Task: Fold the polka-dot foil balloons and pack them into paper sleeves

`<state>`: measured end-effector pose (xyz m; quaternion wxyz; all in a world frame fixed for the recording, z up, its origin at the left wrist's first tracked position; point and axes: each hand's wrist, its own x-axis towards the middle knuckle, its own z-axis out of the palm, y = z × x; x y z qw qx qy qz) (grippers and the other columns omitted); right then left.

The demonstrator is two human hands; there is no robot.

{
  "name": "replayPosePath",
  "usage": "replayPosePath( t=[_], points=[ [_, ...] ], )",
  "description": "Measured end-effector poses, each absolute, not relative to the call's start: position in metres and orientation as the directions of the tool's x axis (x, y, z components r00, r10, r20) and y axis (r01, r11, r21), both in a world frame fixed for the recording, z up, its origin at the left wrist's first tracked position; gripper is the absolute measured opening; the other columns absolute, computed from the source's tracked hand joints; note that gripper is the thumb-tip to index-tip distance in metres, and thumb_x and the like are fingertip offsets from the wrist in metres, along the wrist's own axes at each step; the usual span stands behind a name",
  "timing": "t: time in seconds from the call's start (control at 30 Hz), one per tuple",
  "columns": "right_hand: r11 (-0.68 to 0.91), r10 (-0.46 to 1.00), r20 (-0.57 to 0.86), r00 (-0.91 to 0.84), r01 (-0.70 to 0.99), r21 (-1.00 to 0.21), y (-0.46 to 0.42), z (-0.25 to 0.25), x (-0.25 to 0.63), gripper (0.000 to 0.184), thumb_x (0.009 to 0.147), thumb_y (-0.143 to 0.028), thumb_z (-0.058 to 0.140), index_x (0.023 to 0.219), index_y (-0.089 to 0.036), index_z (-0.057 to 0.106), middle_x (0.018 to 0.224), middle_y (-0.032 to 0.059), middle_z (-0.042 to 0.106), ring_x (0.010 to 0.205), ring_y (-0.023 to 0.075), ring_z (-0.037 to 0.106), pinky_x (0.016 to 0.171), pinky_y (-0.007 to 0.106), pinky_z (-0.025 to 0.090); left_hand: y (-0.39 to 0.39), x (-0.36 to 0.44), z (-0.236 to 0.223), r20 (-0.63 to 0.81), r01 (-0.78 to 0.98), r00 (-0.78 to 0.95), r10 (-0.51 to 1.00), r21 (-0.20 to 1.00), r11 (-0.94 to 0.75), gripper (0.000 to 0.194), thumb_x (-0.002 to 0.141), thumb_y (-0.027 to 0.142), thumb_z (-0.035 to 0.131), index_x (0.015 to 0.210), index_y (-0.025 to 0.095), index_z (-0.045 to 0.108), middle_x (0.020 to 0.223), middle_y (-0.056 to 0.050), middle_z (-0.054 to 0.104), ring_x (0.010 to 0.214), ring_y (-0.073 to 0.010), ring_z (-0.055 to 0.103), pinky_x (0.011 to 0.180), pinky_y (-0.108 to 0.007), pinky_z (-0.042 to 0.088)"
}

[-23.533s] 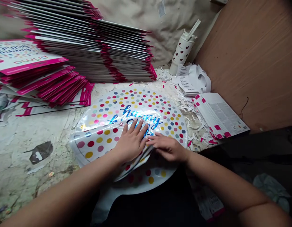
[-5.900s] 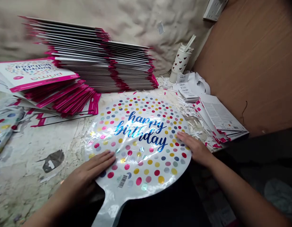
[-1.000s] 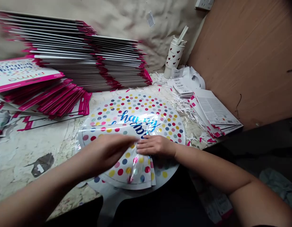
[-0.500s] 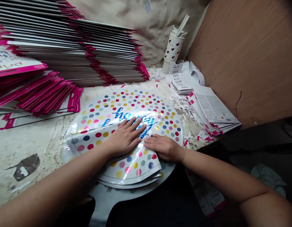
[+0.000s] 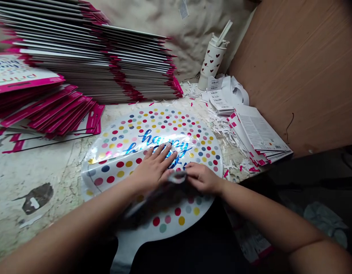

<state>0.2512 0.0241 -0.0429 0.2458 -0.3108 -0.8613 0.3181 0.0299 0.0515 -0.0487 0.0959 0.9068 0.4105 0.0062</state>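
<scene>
The left hand (image 5: 153,170) lies open and flat on the foil balloon (image 5: 164,123), while the right hand (image 5: 203,177), fingers curled, seems to pinch its blurred folded edge (image 5: 177,177); even pressure keeps a fold straight.

left hand (image 5: 153,171): palm down, fingers spread toward 1 o'clock | right hand (image 5: 201,178): fingers curled toward 9 o'clock, just beside left | left forearm (image 5: 78,217) from 8 o'clock | right forearm (image 5: 264,213) from 4 o'clock
</scene>
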Motion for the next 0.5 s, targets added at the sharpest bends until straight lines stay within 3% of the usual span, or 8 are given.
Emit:
replayPosePath(
  t=[0.07, 0.13, 0.2, 0.27, 0.33, 0.4, 0.43, 0.5],
  points=[
    [0.364, 0.841, 0.010, -0.540, 0.554, -0.749, 0.036, -0.033, 0.242, 0.034, 0.091, -0.035, 0.036, 0.075, -0.017, 0.059, 0.068, 0.0015, 0.061, 0.065, 0.0126, 0.056, 0.062, 0.023, 0.044, 0.049, 0.012, -0.054, -0.100, 0.726, 0.683, 0.723, 0.201, -0.658, 0.056, 0.092, 0.045, 0.025, 0.142, 0.020, 0.023, 0.151, -0.008, 0.017, 0.138, -0.0258, 0.015, 0.111, -0.045, 0.016],
    [0.187, 0.897, -0.166, -0.409, 0.693, -0.696, 0.051, -0.023, 0.230, 0.038, 0.092, -0.039, 0.034, 0.069, -0.017, 0.055, 0.068, 0.0001, 0.058, 0.063, 0.0114, 0.052, 0.056, 0.021, 0.039, 0.041, -0.023, -0.056, -0.122, 0.706, 0.705, 0.698, 0.209, -0.677, 0.058, 0.091, 0.045, 0.025, 0.141, 0.016, 0.028, 0.150, -0.008, 0.020, 0.137, -0.0236, 0.021, 0.111, -0.039, 0.020],
    [0.102, 0.907, -0.265, -0.326, 0.782, -0.614, 0.065, -0.015, 0.218, 0.038, 0.091, -0.038, 0.034, 0.068, -0.017, 0.054, 0.071, 0.0009, 0.058, 0.065, 0.0121, 0.052, 0.057, 0.022, 0.037, 0.027, -0.067, -0.052, -0.133, 0.737, 0.675, 0.726, 0.175, -0.653, 0.061, 0.085, 0.049, 0.035, 0.137, 0.017, 0.036, 0.148, -0.008, 0.026, 0.135, -0.0271, 0.027, 0.110, -0.042, 0.024],
    [0.063, 0.903, -0.322, -0.284, 0.830, -0.555, 0.076, -0.011, 0.207, 0.037, 0.091, -0.037, 0.035, 0.068, -0.017, 0.056, 0.073, 0.0030, 0.060, 0.066, 0.0137, 0.053, 0.056, 0.023, 0.036, 0.011, -0.106, -0.040, -0.132, 0.847, 0.532, 0.836, 0.082, -0.526, 0.057, 0.085, 0.043, 0.037, 0.137, 0.020, 0.036, 0.143, -0.008, 0.037, 0.131, -0.0286, 0.035, 0.106, -0.048, 0.029],
    [0.040, 0.897, -0.362, -0.255, 0.860, -0.509, 0.083, -0.010, 0.198, 0.035, 0.090, -0.036, 0.036, 0.071, -0.017, 0.059, 0.075, 0.0053, 0.061, 0.066, 0.0156, 0.054, 0.056, 0.024, 0.036, -0.006, -0.123, -0.024, -0.006, 0.944, 0.329, 0.944, 0.015, -0.329, 0.052, 0.087, 0.035, 0.031, 0.136, 0.020, 0.038, 0.134, -0.010, 0.049, 0.123, -0.0303, 0.046, 0.100, -0.053, 0.036],
    [0.028, 0.894, -0.386, -0.230, 0.886, -0.463, 0.087, -0.009, 0.193, 0.034, 0.089, -0.036, 0.037, 0.074, -0.017, 0.061, 0.079, 0.0069, 0.063, 0.068, 0.0172, 0.056, 0.057, 0.026, 0.038, -0.024, -0.111, -0.012, 0.246, 0.967, 0.234, 0.941, 0.044, -0.252, 0.053, 0.087, 0.032, 0.031, 0.138, 0.020, 0.033, 0.135, -0.011, 0.048, 0.123, -0.0312, 0.045, 0.101, -0.053, 0.036],
    [0.030, 0.893, -0.390, -0.223, 0.896, -0.444, 0.089, -0.009, 0.192, 0.034, 0.089, -0.035, 0.037, 0.075, -0.017, 0.062, 0.080, 0.0075, 0.064, 0.069, 0.0178, 0.057, 0.057, 0.026, 0.039, -0.033, -0.095, -0.009, 0.365, 0.943, 0.284, 0.886, 0.062, -0.328, 0.056, 0.087, 0.032, 0.034, 0.141, 0.021, 0.027, 0.140, -0.010, 0.042, 0.127, -0.0301, 0.040, 0.105, -0.050, 0.033],
    [0.043, 0.897, -0.386, -0.216, 0.911, -0.410, 0.088, -0.007, 0.191, 0.034, 0.090, -0.035, 0.037, 0.078, -0.017, 0.064, 0.083, 0.0084, 0.065, 0.071, 0.0193, 0.059, 0.059, 0.027, 0.041, -0.049, -0.056, -0.015, 0.407, 0.846, 0.472, 0.782, 0.040, -0.532, 0.063, 0.087, 0.028, 0.040, 0.144, 0.018, 0.016, 0.141, -0.012, 0.040, 0.128, -0.0267, 0.039, 0.105, -0.043, 0.034]
  ],
)
